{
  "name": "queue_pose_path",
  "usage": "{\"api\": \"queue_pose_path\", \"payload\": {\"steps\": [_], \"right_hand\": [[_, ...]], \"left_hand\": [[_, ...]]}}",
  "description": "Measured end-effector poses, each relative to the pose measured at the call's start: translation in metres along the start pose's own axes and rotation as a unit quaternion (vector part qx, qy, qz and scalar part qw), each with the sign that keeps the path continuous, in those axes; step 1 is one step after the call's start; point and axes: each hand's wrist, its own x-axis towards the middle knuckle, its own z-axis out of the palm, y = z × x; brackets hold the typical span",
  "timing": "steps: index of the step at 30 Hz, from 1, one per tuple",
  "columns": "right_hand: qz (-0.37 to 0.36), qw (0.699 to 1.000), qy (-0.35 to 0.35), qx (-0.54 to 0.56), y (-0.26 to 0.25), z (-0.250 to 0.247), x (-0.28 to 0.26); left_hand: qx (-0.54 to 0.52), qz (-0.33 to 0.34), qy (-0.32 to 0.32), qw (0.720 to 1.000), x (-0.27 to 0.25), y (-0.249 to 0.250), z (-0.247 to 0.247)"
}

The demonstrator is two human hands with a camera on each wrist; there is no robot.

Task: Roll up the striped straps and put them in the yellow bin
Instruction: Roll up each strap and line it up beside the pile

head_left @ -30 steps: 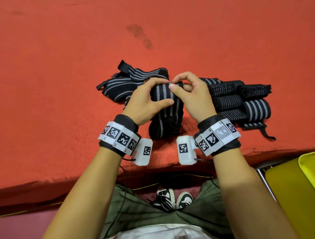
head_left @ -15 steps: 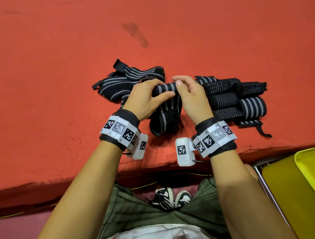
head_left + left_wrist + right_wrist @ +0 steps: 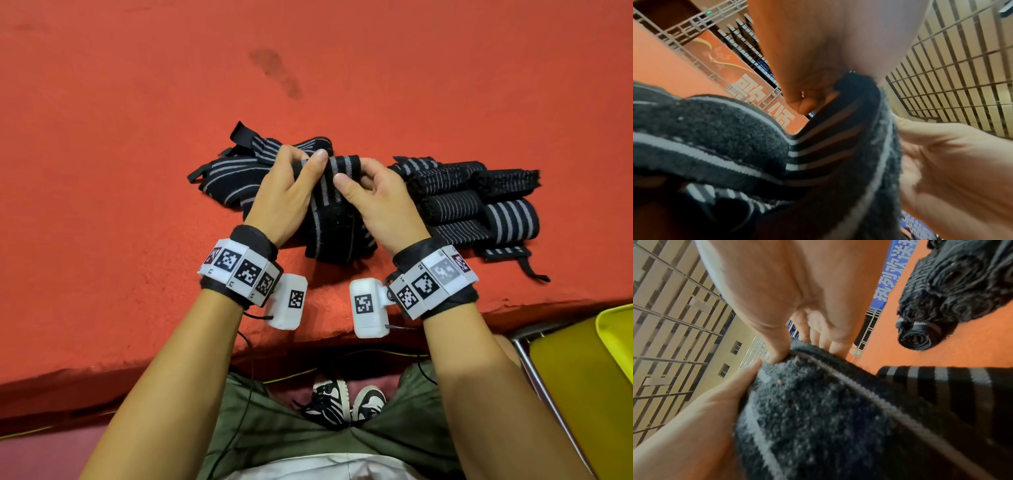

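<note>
Both hands hold one black strap with grey stripes (image 3: 337, 202) over the red mat. My left hand (image 3: 291, 192) grips its left side, thumb on top; my right hand (image 3: 373, 198) pinches its right side. The strap's top end is partly rolled between them, and its loose part hangs toward me. In the left wrist view the striped strap (image 3: 828, 146) runs between both hands. In the right wrist view its fuzzy side (image 3: 818, 410) fills the lower frame. A corner of the yellow bin (image 3: 616, 329) shows at the right edge.
Several rolled striped straps (image 3: 479, 202) lie in a pile right of my hands. Unrolled straps (image 3: 239, 171) lie tangled to the left. The red mat (image 3: 137, 137) ends at a front edge by my knees. A yellow chair seat (image 3: 582, 394) sits lower right.
Both hands have shifted along the strap and turned it, so more of it is wound at the top. The loose part hanging toward me is shorter.
</note>
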Motion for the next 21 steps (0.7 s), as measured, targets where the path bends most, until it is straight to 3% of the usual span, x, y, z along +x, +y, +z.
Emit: {"api": "queue_pose_path", "payload": {"steps": [3,6,11,15,21], "right_hand": [[-0.004,0.999,0.038,0.001,-0.001,0.002,0.001],[-0.015,0.997,0.067,-0.023,-0.004,0.003,0.004],[-0.023,1.0,0.013,-0.014,-0.012,0.0,0.008],[-0.037,0.999,-0.033,0.008,-0.018,-0.003,0.008],[-0.087,0.995,0.027,-0.046,-0.025,0.001,0.01]], "left_hand": [[0.007,-0.02,-0.031,0.999,0.001,0.002,0.001],[0.007,0.014,-0.057,0.998,0.003,0.002,0.003],[0.028,0.059,-0.024,0.998,0.004,0.012,-0.003],[0.006,0.043,-0.023,0.999,0.005,0.016,-0.006],[-0.058,0.01,-0.018,0.998,0.009,0.008,-0.006]]}}
